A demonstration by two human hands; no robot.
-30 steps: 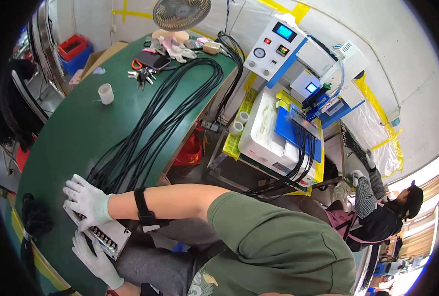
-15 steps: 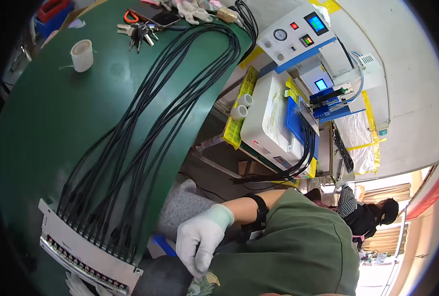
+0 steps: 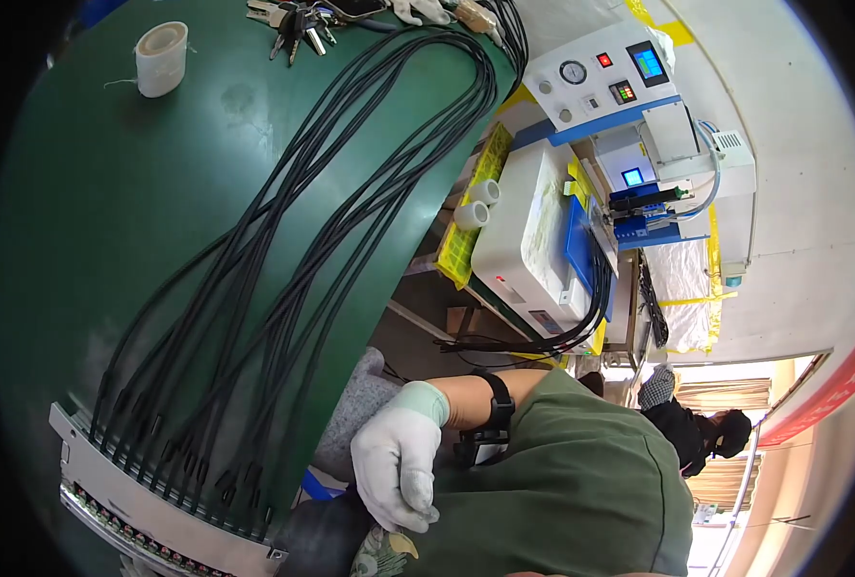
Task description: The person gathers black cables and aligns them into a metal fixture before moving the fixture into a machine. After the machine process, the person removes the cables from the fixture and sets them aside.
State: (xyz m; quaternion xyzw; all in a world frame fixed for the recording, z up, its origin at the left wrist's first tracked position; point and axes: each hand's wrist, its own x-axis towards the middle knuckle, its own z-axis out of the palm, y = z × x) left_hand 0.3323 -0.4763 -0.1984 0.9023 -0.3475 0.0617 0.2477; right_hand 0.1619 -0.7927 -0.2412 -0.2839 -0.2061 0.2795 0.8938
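In the head view, a metal cable fixture (image 3: 163, 519) lies just beside the left hand (image 3: 135, 567), its fingers too hidden to tell their grip. Apart from it, the right hand (image 3: 396, 462) curls loosely, any hold unclear.

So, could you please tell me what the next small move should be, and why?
Probably bring the right hand onto the nearer end of the cable fixture to help steady it: many black cables run into its edge, the right hand is apart from it, and the left hand shows only partly, at the fixture's lower side.
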